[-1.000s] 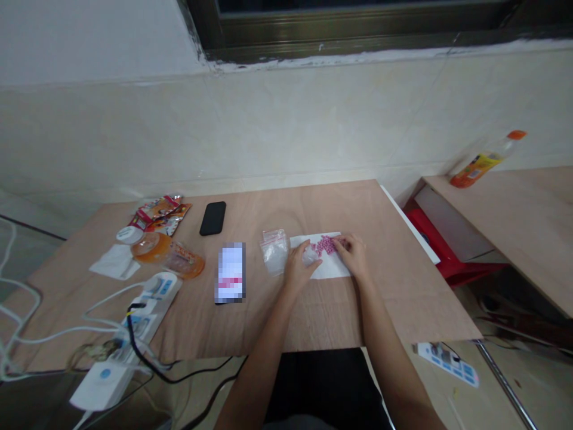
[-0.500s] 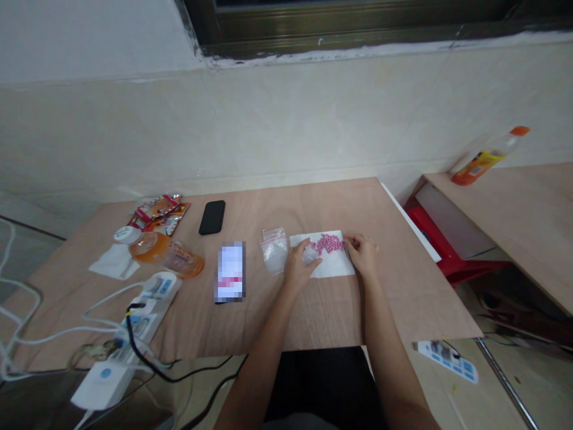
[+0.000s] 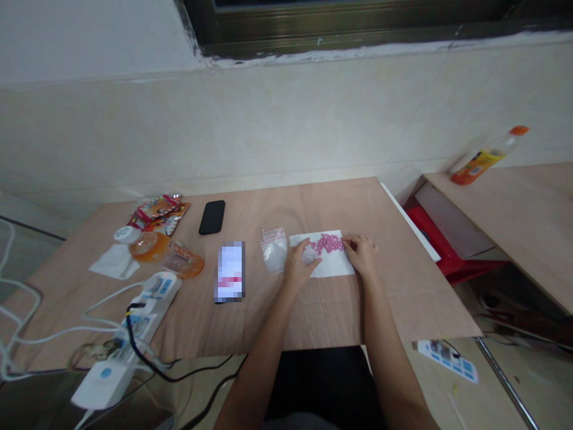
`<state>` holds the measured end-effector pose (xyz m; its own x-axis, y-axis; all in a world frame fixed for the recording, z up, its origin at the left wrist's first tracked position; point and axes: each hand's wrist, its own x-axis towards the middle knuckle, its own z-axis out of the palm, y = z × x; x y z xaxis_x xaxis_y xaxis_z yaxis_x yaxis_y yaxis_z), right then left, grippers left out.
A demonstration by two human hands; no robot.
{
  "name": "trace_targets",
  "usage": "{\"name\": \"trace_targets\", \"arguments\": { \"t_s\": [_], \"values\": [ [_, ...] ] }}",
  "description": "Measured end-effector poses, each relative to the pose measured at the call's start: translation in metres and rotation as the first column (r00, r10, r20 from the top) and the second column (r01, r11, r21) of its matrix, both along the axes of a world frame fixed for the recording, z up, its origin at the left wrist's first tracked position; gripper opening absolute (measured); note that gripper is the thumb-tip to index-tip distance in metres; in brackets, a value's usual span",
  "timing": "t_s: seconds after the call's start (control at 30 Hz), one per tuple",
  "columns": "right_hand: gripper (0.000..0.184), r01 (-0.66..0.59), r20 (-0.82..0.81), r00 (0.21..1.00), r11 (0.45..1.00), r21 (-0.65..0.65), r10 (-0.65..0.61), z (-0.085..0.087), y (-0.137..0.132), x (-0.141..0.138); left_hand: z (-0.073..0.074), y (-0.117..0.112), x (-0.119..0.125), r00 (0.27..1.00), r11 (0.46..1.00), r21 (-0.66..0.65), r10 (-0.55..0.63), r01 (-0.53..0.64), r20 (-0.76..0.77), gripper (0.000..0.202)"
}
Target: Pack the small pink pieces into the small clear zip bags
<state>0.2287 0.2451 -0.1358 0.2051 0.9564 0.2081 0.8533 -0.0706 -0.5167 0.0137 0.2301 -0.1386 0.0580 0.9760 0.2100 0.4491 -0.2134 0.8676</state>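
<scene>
A heap of small pink beads [image 3: 329, 243] lies on a white sheet of paper [image 3: 333, 269] on the wooden table [image 3: 277, 316]. My left hand [image 3: 298, 264] is closed on a small clear plastic bag [image 3: 310, 255] at the left edge of the heap. My right hand [image 3: 362, 255] rests on the paper's right side, its fingertips pinched together at the beads; whether a bead is between them is too small to tell. A pile of empty clear zip bags [image 3: 274, 249] lies just left of my left hand.
A lit phone [image 3: 231, 272] and a black phone [image 3: 212, 217] lie left of the bags. Further left are an orange bottle on its side [image 3: 165, 254], snack packets [image 3: 161, 212], a tissue [image 3: 114, 261] and power strips with cables [image 3: 147, 304]. Another table with a bottle [image 3: 487, 155] stands right.
My right hand drew back to the right off the beads, then its fingertips returned to the heap's right edge. My left hand has stayed on the small bag.
</scene>
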Motion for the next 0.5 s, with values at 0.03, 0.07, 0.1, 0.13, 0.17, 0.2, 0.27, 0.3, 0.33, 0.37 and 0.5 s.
{"name": "trace_targets", "arguments": {
  "t_s": [0.03,0.07,0.1,0.13,0.17,0.2,0.27,0.3,0.33,0.37,0.5],
  "values": [
    [0.03,0.0,0.0,1.0,1.0,0.001,0.0,0.0002,-0.0001,-0.0002,0.0002,-0.0002,0.0,1.0,1.0,-0.001,0.002,-0.002,0.0,0.063],
    [0.03,0.001,-0.001,1.0,1.0,0.001,-0.001,0.0004,-0.0002,-0.0004,0.0004,-0.0004,0.0,1.0,1.0,-0.002,0.004,-0.004,0.001,0.063],
    [0.03,0.002,-0.003,1.0,1.0,0.001,-0.002,0.0006,-0.0003,-0.0005,0.0004,-0.0005,0.0,1.0,1.0,-0.003,0.005,-0.005,0.002,0.063],
    [0.03,0.002,-0.006,1.0,1.0,0.002,-0.002,0.0008,-0.0003,-0.0006,0.0003,-0.0005,0.0001,1.0,1.0,-0.002,0.006,-0.006,0.003,0.064],
    [0.03,0.002,-0.01,1.0,1.0,0.002,-0.002,0.0008,-0.0004,-0.0005,0.0001,-0.0004,0.0002,1.0,1.0,-0.001,0.006,-0.006,0.003,0.064],
    [0.03,0.003,-0.014,1.0,1.0,0.004,-0.003,0.0009,-0.0005,-0.0004,-0.0001,-0.0003,0.0002,1.0,1.0,0.001,0.007,-0.007,0.005,0.064],
    [0.031,0.009,-0.023,1.0,1.0,0.008,-0.008,0.0008,-0.0006,0.0,-0.0007,0.0001,0.0003,1.0,1.0,0.007,0.005,-0.005,0.009,0.063],
    [0.031,0.012,-0.029,1.0,1.0,0.012,-0.012,0.0008,-0.0006,0.0001,-0.001,0.0002,0.0003,1.0,1.0,0.009,0.005,-0.005,0.01,0.063],
    [0.031,0.014,-0.039,0.999,1.0,0.017,-0.014,0.0009,-0.0006,0.0002,-0.0013,0.0004,0.0003,1.0,1.0,0.009,0.006,-0.006,0.011,0.063],
    [0.032,0.015,-0.056,0.998,1.0,0.025,-0.013,0.0011,-0.0006,0.0001,-0.0017,0.0005,0.0002,1.0,1.0,0.008,0.005,-0.005,0.012,0.063],
    [0.033,-0.013,-0.149,0.989,0.998,0.061,0.022,0.0041,-0.0009,-0.003,-0.0021,0.0004,0.0,1.0,1.0,0.008,0.006,-0.007,0.018,0.064]
  ]
}}
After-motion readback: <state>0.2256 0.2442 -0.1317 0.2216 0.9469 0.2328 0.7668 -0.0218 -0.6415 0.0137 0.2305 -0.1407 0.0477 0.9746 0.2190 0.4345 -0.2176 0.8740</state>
